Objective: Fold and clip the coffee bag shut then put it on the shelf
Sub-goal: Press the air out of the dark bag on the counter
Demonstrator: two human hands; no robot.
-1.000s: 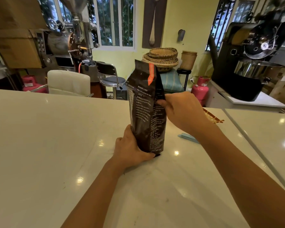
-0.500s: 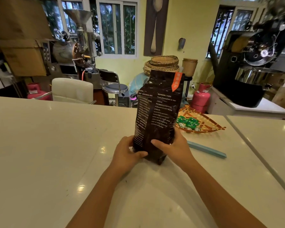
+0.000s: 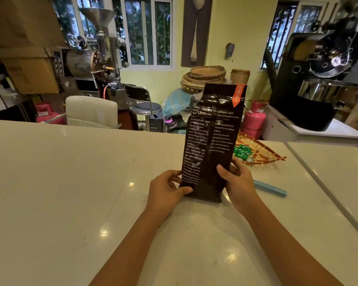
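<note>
One head-worn wide-angle view looks forward and down across the white desk (image 3: 70,182), close above its near edge, facing the windows (image 3: 147,32).

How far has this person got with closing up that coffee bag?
Barely started. Nothing looks finished: the coffee bag stands upright on the white counter with its top unfolded. In hand: the left hand and right hand grip its lower sides, steadying it. Left to do: fold the top down, fasten it with the blue clip lying on the counter to the right, then shelve the bag. No shelf is clearly in view.
</note>
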